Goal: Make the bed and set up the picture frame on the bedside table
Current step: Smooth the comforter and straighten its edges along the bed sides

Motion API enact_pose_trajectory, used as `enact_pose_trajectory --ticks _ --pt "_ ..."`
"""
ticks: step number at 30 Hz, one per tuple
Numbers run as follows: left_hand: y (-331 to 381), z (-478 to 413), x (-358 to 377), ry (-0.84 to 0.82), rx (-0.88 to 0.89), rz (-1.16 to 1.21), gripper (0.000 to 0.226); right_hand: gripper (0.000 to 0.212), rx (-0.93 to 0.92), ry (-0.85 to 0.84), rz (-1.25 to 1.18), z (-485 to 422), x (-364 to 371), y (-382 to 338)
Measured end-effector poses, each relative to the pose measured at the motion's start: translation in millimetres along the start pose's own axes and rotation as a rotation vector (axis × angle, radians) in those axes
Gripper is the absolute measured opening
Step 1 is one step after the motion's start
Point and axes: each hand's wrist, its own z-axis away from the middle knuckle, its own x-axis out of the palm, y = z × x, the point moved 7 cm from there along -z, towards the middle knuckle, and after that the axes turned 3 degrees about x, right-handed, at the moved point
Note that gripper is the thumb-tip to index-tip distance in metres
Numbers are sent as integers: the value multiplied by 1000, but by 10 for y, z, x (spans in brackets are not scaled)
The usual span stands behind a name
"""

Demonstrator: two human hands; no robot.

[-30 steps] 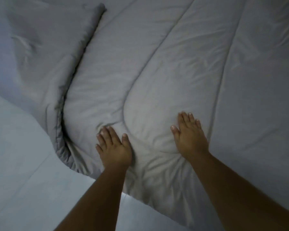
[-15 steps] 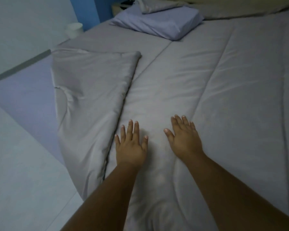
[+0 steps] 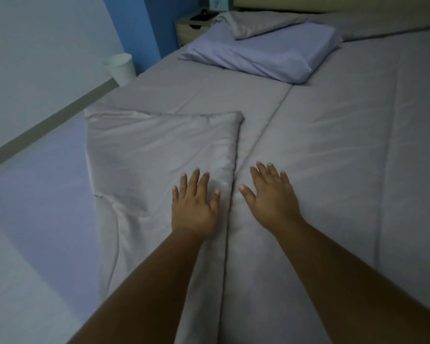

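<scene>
A grey quilted duvet [image 3: 333, 150] covers the bed. Its left corner is folded back into a flap [image 3: 159, 150] lying on top. My left hand [image 3: 195, 206] rests flat on that flap near its right edge, fingers spread. Just right of the fold, my right hand [image 3: 271, 197] lies flat on the duvet, fingers apart, holding nothing. A lilac pillow [image 3: 263, 53] lies at the head of the bed with a grey pillow [image 3: 258, 23] behind it. The wooden bedside table [image 3: 191, 27] stands at the far corner with a dark item and a teal object on it.
A white bin [image 3: 120, 68] stands on the floor by the blue wall, left of the bed. Pale floor [image 3: 22, 219] runs along the bed's left side. The headboard [image 3: 333, 3] spans the far end.
The view has lifted toward the head of the bed, bringing pillows and bedside table into sight. Both hands slid forward across the duvet; my left hand now lies on the folded flap.
</scene>
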Motion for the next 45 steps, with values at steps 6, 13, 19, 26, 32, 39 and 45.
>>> enact_pose_trajectory --ticks 6,13,19,26,32,39,45 --pt "-427 -1296 98 5 149 16 57 63 68 62 29 -1043 234 -389" --pt "-880 -2472 104 -57 384 -69 56 64 272 131 31 -1965 571 -558" --pt "-918 -3282 354 -53 392 -62 56 57 385 162 -41 -2246 881 -340" --pt "-1005 -3327 789 48 526 -192 52 52 357 231 -30 -2238 1190 -242" --pt "-993 -3232 634 22 566 -229 42 48 329 201 -116 -2120 1156 -346" --pt "-1413 -2702 391 -73 599 -299 41 49 288 163 -130 -1572 1281 -904" --pt "-2065 -2010 13 -170 530 -460 41 50 198 77 -174 -1050 1455 -1650"
